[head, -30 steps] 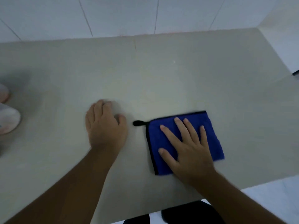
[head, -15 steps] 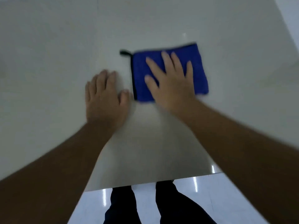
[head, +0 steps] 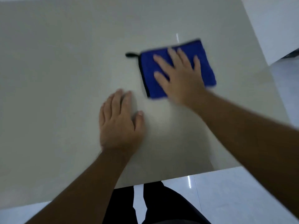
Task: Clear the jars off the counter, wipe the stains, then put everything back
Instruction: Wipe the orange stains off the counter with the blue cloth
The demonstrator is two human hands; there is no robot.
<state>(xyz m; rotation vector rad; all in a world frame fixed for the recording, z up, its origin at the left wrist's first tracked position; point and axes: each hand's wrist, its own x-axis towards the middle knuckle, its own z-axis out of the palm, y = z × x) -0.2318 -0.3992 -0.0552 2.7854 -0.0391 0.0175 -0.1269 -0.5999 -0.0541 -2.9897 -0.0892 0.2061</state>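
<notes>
pressing down on a blue cloth (head: 148, 70) with the right hand (head: 181, 76), palm flat, fingers (head: 161, 62) straight and fanned apart, curled round nothing and pinching nothing. lying on the pale grey surface (head: 56, 78), toward its far right part, with a black trim (head: 143, 76) down the cloth's left edge and a small black loop (head: 130, 54) sticking out from the upper left corner onto bare surface. covered across the middle and the near right by the palm; blue showing along the left side, the far edge and the right corner. smeared with motion blur at the edges, cloth and right hand alike.

resting flat on the surface with the left hand (head: 119, 126), nearer the front edge and just left of the cloth, apart from it. fingers (head: 116, 102) straight and held close together, thumb out to the right, holding nothing.

bare forearms (head: 84, 183) reaching in from the bottom of the view, one from the lower left, one from the right.

beyond the near edge of the surface, glossy white floor (head: 234, 191) with bright streaks of light, and dark trousers (head: 161, 206) close against that edge. at the upper right, a white wall or panel (head: 267, 21) beside the surface; hard to tell which.
</notes>
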